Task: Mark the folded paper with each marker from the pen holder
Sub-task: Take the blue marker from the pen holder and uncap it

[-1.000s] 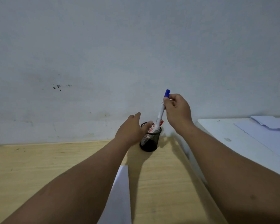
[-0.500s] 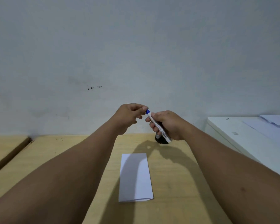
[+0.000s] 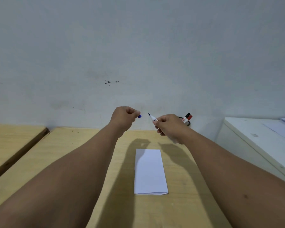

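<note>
Marker uncapped, tip aimed up-left

Your right hand (image 3: 169, 125) clamps the marker (image 3: 153, 118); your left hand (image 3: 124, 119) pinches the blue cap (image 3: 139, 116), now separated from it above the folded paper (image 3: 149, 171).

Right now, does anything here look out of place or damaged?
Nothing serious. The folded paper lies flat and unmarked on the desk. Only a cluster of dark specks on the wall stands out.

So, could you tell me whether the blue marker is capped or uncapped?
Uncapped: the left hand holds the blue cap apart from the marker's bare tip.
</note>
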